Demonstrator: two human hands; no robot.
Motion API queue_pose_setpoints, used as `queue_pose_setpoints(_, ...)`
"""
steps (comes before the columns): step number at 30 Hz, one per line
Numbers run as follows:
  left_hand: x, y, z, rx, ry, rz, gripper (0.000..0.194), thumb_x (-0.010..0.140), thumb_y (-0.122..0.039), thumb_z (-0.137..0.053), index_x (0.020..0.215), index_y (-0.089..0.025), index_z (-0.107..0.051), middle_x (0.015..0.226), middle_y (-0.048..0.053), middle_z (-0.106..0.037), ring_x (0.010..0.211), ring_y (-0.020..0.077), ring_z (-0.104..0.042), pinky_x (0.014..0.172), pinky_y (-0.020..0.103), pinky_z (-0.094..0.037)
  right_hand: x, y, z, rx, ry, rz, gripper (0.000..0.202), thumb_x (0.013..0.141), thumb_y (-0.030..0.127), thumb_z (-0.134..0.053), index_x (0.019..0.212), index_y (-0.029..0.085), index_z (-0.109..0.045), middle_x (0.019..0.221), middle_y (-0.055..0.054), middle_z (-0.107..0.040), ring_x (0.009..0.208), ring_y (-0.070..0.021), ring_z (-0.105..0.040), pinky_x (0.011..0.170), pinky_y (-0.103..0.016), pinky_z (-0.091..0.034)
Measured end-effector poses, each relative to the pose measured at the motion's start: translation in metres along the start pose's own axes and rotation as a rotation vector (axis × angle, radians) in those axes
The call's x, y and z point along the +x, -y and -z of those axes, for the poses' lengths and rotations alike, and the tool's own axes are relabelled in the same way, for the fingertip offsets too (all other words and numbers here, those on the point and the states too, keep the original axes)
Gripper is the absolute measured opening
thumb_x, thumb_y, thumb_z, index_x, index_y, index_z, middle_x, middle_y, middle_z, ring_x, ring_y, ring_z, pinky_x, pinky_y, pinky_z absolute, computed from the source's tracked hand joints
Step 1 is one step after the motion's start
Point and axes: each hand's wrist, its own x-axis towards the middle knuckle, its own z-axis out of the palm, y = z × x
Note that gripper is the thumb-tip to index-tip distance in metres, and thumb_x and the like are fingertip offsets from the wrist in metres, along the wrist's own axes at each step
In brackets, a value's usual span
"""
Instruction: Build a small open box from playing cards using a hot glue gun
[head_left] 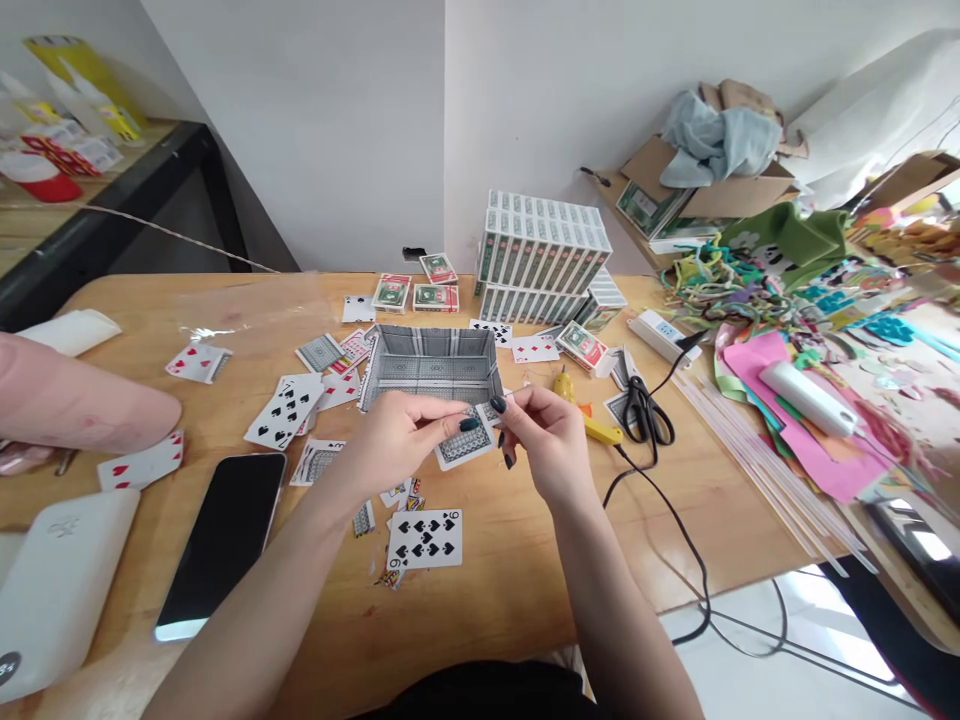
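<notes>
My left hand pinches a grey-backed playing card by its left side, thumb on top. At the card's right edge my right hand is closed, thumb and fingers pinched; a small pale piece seems to be between them, too little shown to name. Just behind the hands stands an open box made of grey-backed playing cards; its near side is partly hidden by them. A nine of spades lies face up in front, over cut card scraps. To the right rests a yellow glue gun.
Stacked card packs stand at the back. Loose cards and a black phone lie left, beside a white power bank. Black scissors, a power strip, a trailing cable and clear glue sticks are right.
</notes>
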Motion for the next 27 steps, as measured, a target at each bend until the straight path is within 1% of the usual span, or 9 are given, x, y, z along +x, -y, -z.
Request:
queue_pose_setpoints(5,0.003,0.007,-0.001,-0.026,0.067,0.018,0.025,0.085,-0.034,-0.059,0.102,-0.027,-0.076,0.099,0.0,-0.077,0.09,0.0219,-0.069,0.071,0.027,-0.051,0.0,-0.005,-0.002,-0.002,-0.027,-0.01,0.028,0.068,0.038,-0.074,0.061,0.017,-0.059,0.049,0.005,-0.054,0.034,-0.0062,-0.045,0.028,-0.017,-0.036)
queue_pose_setpoints(8,0.003,0.009,-0.002,-0.052,0.098,0.066,0.024,0.085,-0.036,-0.06,0.098,-0.026,-0.077,0.093,0.0,-0.077,0.083,0.0203,-0.068,0.067,0.026,-0.048,0.001,-0.006,-0.002,-0.019,-0.031,-0.024,0.027,0.068,0.038,-0.073,0.06,0.017,-0.058,0.046,0.005,-0.052,0.033,-0.0058,-0.042,0.029,-0.018,-0.033)
queue_pose_setpoints(12,0.001,0.006,-0.006,-0.097,0.058,0.091,0.022,0.082,-0.036,-0.062,0.085,-0.022,-0.079,0.08,0.001,-0.075,0.069,0.0166,-0.061,0.059,0.024,-0.042,0.004,-0.003,-0.003,-0.019,-0.034,-0.071,0.027,0.065,0.039,-0.073,0.059,0.017,-0.058,0.042,0.006,-0.047,0.034,-0.0053,-0.037,0.031,-0.018,-0.027)
queue_pose_setpoints(14,0.001,0.003,-0.007,-0.121,0.043,0.105,0.022,0.08,-0.034,-0.062,0.077,-0.019,-0.077,0.067,0.0,-0.068,0.06,0.0138,-0.054,0.054,0.023,-0.037,0.006,-0.002,-0.003,-0.023,-0.044,-0.097,0.028,0.062,0.039,-0.074,0.058,0.017,-0.058,0.042,0.006,-0.047,0.036,-0.0051,-0.035,0.033,-0.018,-0.026)
queue_pose_setpoints(16,0.001,0.0,-0.008,-0.147,0.045,0.132,0.023,0.079,-0.032,-0.061,0.067,-0.016,-0.072,0.055,-0.002,-0.056,0.053,0.0108,-0.044,0.049,0.023,-0.03,0.008,-0.001,-0.004,-0.034,-0.055,-0.114,0.029,0.059,0.04,-0.076,0.057,0.017,-0.058,0.044,0.005,-0.049,0.038,-0.0051,-0.035,0.036,-0.019,-0.025)
queue_pose_setpoints(20,0.002,-0.003,-0.007,-0.184,0.106,0.151,0.026,0.074,-0.027,-0.059,0.051,-0.016,-0.054,0.049,-0.005,-0.038,0.049,0.0078,-0.03,0.046,0.023,-0.021,0.009,-0.003,-0.004,-0.035,-0.01,-0.131,0.034,0.058,0.044,-0.078,0.057,0.017,-0.058,0.047,0.005,-0.051,0.041,-0.0056,-0.034,0.039,-0.02,-0.025)
queue_pose_setpoints(22,0.002,-0.003,-0.006,-0.205,0.139,0.134,0.028,0.072,-0.024,-0.058,0.048,-0.016,-0.046,0.049,-0.006,-0.035,0.049,0.0075,-0.028,0.046,0.023,-0.021,0.009,-0.004,-0.004,-0.026,0.022,-0.141,0.036,0.057,0.046,-0.079,0.058,0.017,-0.059,0.047,0.005,-0.051,0.041,-0.0055,-0.034,0.04,-0.02,-0.025)
queue_pose_setpoints(24,0.002,-0.003,-0.006,-0.234,0.145,0.114,0.028,0.071,-0.023,-0.057,0.048,-0.017,-0.044,0.049,-0.006,-0.034,0.048,0.0077,-0.028,0.046,0.023,-0.021,0.009,-0.005,-0.004,-0.008,0.044,-0.152,0.037,0.058,0.047,-0.079,0.058,0.016,-0.059,0.048,0.005,-0.051,0.041,-0.0051,-0.033,0.04,-0.02,-0.024)
queue_pose_setpoints(27,0.0,-0.005,-0.007,-0.267,0.073,0.076,0.026,0.072,-0.024,-0.055,0.049,-0.017,-0.046,0.049,-0.005,-0.035,0.049,0.0083,-0.029,0.046,0.024,-0.022,0.01,-0.005,-0.006,0.038,0.063,-0.16,0.034,0.061,0.044,-0.079,0.062,0.016,-0.06,0.05,0.006,-0.05,0.042,-0.0046,-0.033,0.041,-0.02,-0.024)
